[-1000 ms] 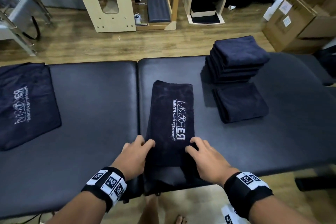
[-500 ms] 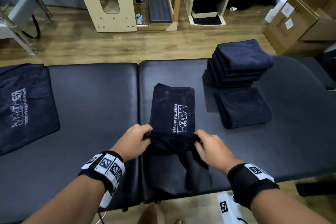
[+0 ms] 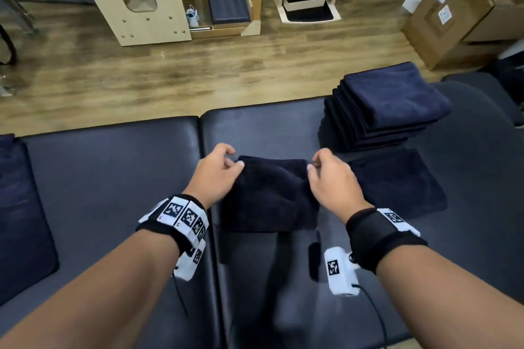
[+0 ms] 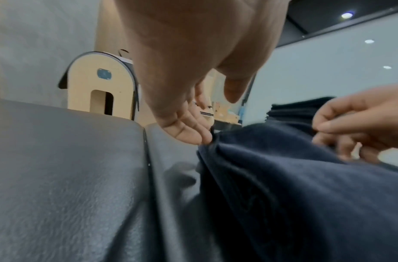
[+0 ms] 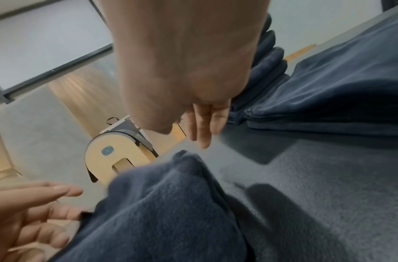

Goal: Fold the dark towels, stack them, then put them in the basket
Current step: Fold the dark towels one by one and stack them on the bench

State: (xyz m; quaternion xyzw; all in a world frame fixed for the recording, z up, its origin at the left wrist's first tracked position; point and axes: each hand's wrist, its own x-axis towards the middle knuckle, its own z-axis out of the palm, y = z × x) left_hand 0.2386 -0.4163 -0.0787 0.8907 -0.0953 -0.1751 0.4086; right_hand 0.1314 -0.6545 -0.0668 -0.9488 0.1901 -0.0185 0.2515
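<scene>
A dark towel (image 3: 272, 195) lies folded in half on the black padded table (image 3: 113, 178) in front of me, plain side up. My left hand (image 3: 235, 158) is at its far left corner. In the left wrist view its fingertips (image 4: 204, 139) touch that corner of the towel (image 4: 283, 177) with the thumb held apart. My right hand (image 3: 314, 163) hovers over the far right corner. The right wrist view shows its fingers (image 5: 202, 140) loose just above the towel (image 5: 171, 203), holding nothing. No basket is in view.
A stack of folded towels (image 3: 391, 102) stands at the back right, with one folded towel (image 3: 397, 184) in front of it. An unfolded towel (image 3: 19, 221) lies at the far left. Beyond the table are wooden frames (image 3: 136, 0) and cardboard boxes (image 3: 459, 17).
Both hands gripped the towel's near end, carried it away from me over the printed logo, laid it on the far end and loosened their hold. The logo is now covered.
</scene>
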